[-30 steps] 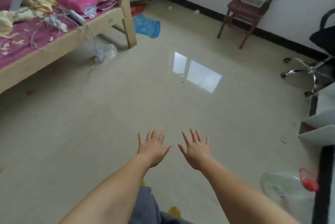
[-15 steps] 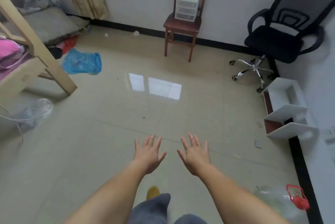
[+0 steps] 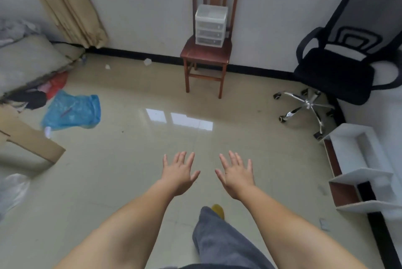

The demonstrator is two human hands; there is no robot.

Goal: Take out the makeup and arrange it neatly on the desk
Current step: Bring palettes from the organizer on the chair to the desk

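Glossy beige floor tiles run back to a white wall, where a small white 3-drawer organizer sits on the seat of a wooden chair; whether it holds the makeup cannot be told. Both the left hand and right hand are stretched forward, palms down, fingers spread and grasping nothing, well apart from the chair. A black office chair stands to its right, a blue plastic bag lies at left.

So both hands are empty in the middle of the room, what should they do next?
Probably walk to the drawer box on the wooden chair. The left hand and right hand hold nothing, and no makeup shows; it may be in the drawers.
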